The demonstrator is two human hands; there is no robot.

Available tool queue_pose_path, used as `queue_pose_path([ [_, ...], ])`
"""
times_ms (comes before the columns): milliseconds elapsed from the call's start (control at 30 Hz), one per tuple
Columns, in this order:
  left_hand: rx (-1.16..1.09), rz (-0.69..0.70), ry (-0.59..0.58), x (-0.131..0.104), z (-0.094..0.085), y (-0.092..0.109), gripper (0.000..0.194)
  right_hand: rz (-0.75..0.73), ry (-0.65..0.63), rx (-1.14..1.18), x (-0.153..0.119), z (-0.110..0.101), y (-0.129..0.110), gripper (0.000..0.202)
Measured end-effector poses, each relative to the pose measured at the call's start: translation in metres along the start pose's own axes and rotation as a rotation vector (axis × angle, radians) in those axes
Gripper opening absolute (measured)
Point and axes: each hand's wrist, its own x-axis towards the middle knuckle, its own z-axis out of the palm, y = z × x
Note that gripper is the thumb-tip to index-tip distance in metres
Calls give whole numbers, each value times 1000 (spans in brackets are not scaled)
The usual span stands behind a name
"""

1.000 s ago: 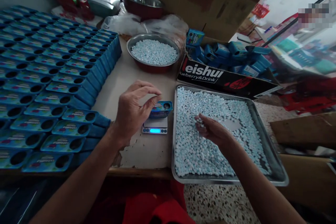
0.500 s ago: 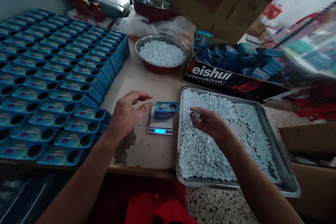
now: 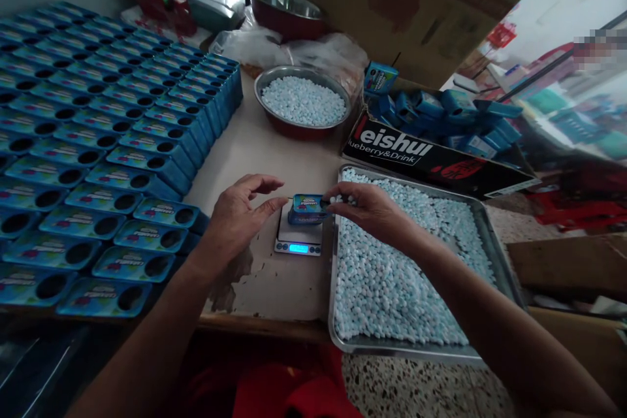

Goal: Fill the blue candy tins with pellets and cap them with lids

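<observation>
Left hand (image 3: 240, 212): comes in from the left, thumb and fingers spread in an open C, thumb tip right at the left end of the blue box (image 3: 307, 206). Can't tell if it touches. Nothing visible in its grip.

Right hand (image 3: 369, 208): reaches in from the right, forearm across the metal tray (image 3: 335, 294), fingers stretched toward the box. Thumb and fingers pinch a few pellets (image 3: 341, 199); fingertips are at the box's right end. Exact contact is unclear.

Box lies label up on the small scale (image 3: 298, 236), display lit blue, digits unreadable. Tray is just right of the scale, loaded with pale blue and white candies (image 3: 386, 287). Steel bowl (image 3: 294, 127) of the same stuff behind, black carton (image 3: 416, 160) of blue packs behind the tray, rows of boxes (image 3: 122, 144) on the left.

Vs half a second ago: right hand has moved left, from over the tray to the box, pellets still in its fingers. Left hand keeps about the same pose. Box is still on the scale.
</observation>
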Motion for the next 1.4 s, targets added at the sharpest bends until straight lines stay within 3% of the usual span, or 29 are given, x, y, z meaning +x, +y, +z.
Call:
queue_pose_path([
  [200, -14, 28, -52, 2, 3, -4, 32, 64, 18, 152, 7, 6, -2, 20],
  [367, -17, 29, -43, 2, 0, -6, 31, 327, 127, 836, 1, -8, 17, 20],
  [433, -25, 33, -33, 1, -2, -4, 30, 477, 261, 1113, -12, -13, 36, 18],
  [533, -35, 32, -25, 1, -3, 1, 28, 675, 454, 1337, -42, -11, 68, 19],
  [600, -39, 28, -30, 0, -2, 6, 28, 747, 472, 1428, -64, -3, 85, 22],
  [667, -43, 37, -38, -1, 0, 10, 28, 762, 408, 1495, -81, 8, 93, 20],
  [767, -31, 51, -35, -3, 2, 17, 29, 725, 309, 1479, -91, 20, 93, 12],
  [933, 19, 68, -16, -11, 1, 29, 29, 619, 207, 1332, -86, 29, 83, 26],
  [1133, 133, 127, 2, -16, -2, 41, 35, 638, 187, 1336, -83, 28, 81, 32],
  [1267, 232, 189, -71, -13, 1, 46, 43, 474, 156, 1201, -76, 16, 68, 31],
  [1400, 369, 218, -133, -9, 12, 42, 52, 248, 156, 945, -49, 7, 35, 38],
])
